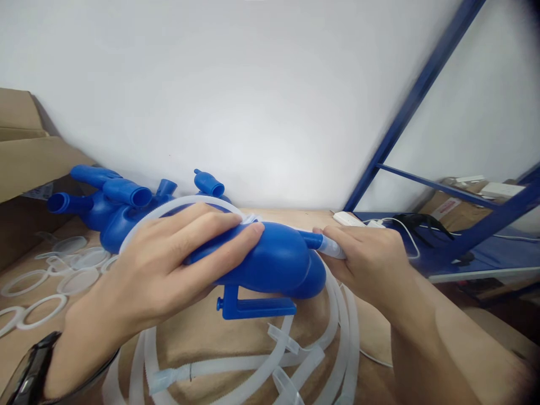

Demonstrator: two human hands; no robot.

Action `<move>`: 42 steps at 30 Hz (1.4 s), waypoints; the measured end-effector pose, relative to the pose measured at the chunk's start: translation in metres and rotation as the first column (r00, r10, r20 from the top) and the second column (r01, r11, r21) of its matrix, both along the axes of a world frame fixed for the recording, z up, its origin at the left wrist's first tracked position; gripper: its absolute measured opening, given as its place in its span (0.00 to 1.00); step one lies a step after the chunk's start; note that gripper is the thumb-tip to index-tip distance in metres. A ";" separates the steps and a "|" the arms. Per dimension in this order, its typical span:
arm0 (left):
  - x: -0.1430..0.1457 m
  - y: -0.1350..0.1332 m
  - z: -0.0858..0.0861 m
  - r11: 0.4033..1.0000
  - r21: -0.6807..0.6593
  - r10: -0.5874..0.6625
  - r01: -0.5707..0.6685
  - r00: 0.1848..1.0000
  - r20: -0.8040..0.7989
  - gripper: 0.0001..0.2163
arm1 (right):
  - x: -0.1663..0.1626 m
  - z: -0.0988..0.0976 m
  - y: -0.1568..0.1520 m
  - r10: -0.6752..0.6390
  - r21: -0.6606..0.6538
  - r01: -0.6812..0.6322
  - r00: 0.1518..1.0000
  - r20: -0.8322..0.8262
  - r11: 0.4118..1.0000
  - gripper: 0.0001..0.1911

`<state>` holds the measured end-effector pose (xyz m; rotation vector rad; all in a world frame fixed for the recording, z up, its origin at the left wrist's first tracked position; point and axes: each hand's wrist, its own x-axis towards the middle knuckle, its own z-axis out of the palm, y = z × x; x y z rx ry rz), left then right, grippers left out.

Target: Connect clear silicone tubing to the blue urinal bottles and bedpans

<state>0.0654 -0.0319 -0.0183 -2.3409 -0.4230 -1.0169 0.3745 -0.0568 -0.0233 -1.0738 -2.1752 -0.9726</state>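
Note:
A glossy blue plastic vessel (270,256) with a narrow spout and a flat bracket-like blue part (259,308) below it lies on its side in front of me. My left hand (169,270) is closed over its left part, fingers on top; the thumb side is partly hidden. My right hand (367,253) pinches the translucent end of a hose (332,247), which sits on the spout tip at the vessel's right. A pale hose (181,203) arches behind my left hand. Coils of translucent ribbed hose (253,388) with clear end cuffs lie beneath.
More blue vessels (113,205) stand at the back left, beside an open cardboard box (37,163). Clear rings and lids (42,312) lie on the table at left. A blue metal shelf (413,107) with a white cable (405,233) stands at right. A white wall (253,101) closes the back.

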 end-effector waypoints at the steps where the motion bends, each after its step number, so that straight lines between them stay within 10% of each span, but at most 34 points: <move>1: -0.001 0.000 -0.001 1.000 -0.008 -0.001 0.001 1.000 0.001 0.20 | 0.000 0.000 0.000 -0.005 0.009 0.005 1.000 0.001 1.000 0.19; 16: 0.005 -0.020 0.000 0.980 -0.155 0.115 -0.127 0.990 -0.087 0.21 | -0.005 -0.005 0.005 0.001 0.066 -0.003 0.999 0.036 0.998 0.16; 32: 0.016 -0.028 -0.013 0.749 -0.663 0.194 -0.006 0.958 0.211 0.28 | -0.013 -0.012 0.007 -0.061 -0.026 0.062 0.998 0.020 0.998 0.19; 35: 0.024 -0.029 -0.015 0.587 -0.804 0.244 0.092 0.927 0.285 0.27 | -0.012 -0.011 0.008 -0.065 0.022 0.065 0.998 0.021 0.998 0.19; 40: 0.047 -0.021 -0.002 -0.130 -0.903 0.143 0.409 0.909 0.392 0.15 | -0.006 -0.002 0.005 -0.023 0.146 0.025 1.000 -0.015 0.989 0.20; 42: 0.050 -0.013 -0.001 -0.309 -0.835 0.137 0.455 0.890 0.435 0.16 | -0.005 0.001 0.003 -0.039 0.170 0.037 0.999 0.011 0.985 0.20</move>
